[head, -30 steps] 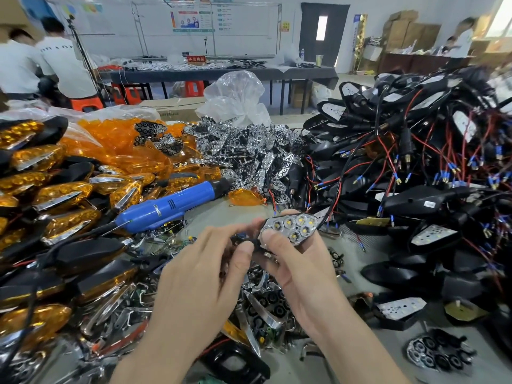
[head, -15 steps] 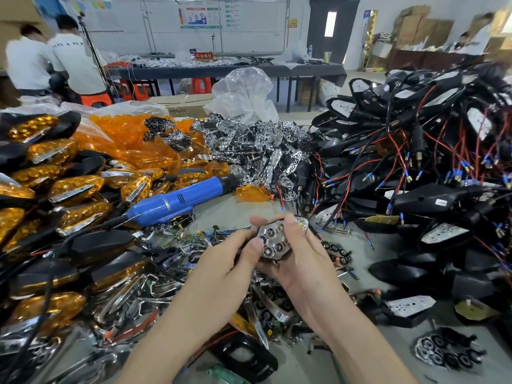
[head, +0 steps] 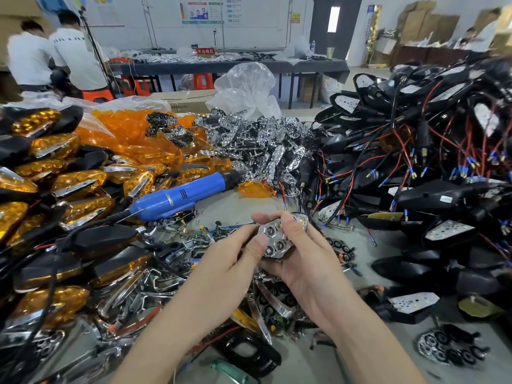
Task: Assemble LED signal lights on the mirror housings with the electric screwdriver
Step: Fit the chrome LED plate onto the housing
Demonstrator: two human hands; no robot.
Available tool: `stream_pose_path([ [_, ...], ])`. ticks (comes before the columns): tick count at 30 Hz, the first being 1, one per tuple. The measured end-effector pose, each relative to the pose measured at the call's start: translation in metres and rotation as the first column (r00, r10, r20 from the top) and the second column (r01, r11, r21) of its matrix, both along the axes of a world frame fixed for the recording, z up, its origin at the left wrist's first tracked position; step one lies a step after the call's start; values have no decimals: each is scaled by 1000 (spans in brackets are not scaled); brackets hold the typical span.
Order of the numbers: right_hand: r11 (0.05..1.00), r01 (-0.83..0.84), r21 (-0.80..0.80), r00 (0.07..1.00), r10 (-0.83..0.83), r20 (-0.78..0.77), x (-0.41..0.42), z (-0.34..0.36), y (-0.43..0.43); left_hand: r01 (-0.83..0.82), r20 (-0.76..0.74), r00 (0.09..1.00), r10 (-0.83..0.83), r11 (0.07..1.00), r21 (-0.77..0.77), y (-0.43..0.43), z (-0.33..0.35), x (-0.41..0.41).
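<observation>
Closest in, both hands are on the same part. The right hand (head: 304,260) cradles a chrome LED plate (head: 273,241) from underneath, with its fingers curled up behind it and the thumb laid across the top face. The left hand (head: 231,261) pinches the plate's near-left edge, thumb pressed flat on the face. So neither hand is spread, both are closed on the plate. It's held just above the counter (head: 227,206), pretty much dead centre. The cup side faces up at the camera. The long axis slants from near-left to far-right, and the far end is tucked under the right thumb.

Under the wrists there's a mess of chrome trim bits (head: 155,275) and a black frame piece (head: 249,353). Just past the hands, the blue electric screwdriver (head: 182,194) lies flat on the counter, untouched. Its nose points far-right and the cord trails off left.

The left side is stacked with amber signal lights (head: 80,181), with loose amber lenses (head: 130,134) behind them. A heap of chrome reflectors (head: 260,145) sits in the centre. The whole right side is black mirror housings (head: 432,195) tangled in red and black wires. A clear plastic bag (head: 246,84) sits at the back.

Further off there's another long dark counter (head: 221,66) covered in parts, with red stools (head: 138,84) under it. Two people in white shirts (head: 74,56) are on the left. There's a dark door (head: 333,23) in the back wall and cardboard boxes (head: 421,23) far right.
</observation>
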State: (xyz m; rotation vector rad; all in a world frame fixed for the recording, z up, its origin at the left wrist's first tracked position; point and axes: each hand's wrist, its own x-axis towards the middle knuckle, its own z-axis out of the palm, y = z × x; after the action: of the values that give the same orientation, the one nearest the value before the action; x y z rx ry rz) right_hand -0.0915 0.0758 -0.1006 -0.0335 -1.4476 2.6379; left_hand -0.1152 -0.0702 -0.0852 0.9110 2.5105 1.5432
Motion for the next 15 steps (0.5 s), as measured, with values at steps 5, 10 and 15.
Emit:
stream_pose_path([
  [5,998,66,-11,998,-66,11,-1,1,0,-66,-115,992,55,994,-91,-5,-2,1],
  [10,986,125,-114,991,-129,-23,-1,7,12,-175,-161,976,145,967,-188,-23,-2,-3],
  [15,984,84,-155,994,-95,-62,3,12,14,-128,-64,991,116,968,-216,-38,6,-11],
])
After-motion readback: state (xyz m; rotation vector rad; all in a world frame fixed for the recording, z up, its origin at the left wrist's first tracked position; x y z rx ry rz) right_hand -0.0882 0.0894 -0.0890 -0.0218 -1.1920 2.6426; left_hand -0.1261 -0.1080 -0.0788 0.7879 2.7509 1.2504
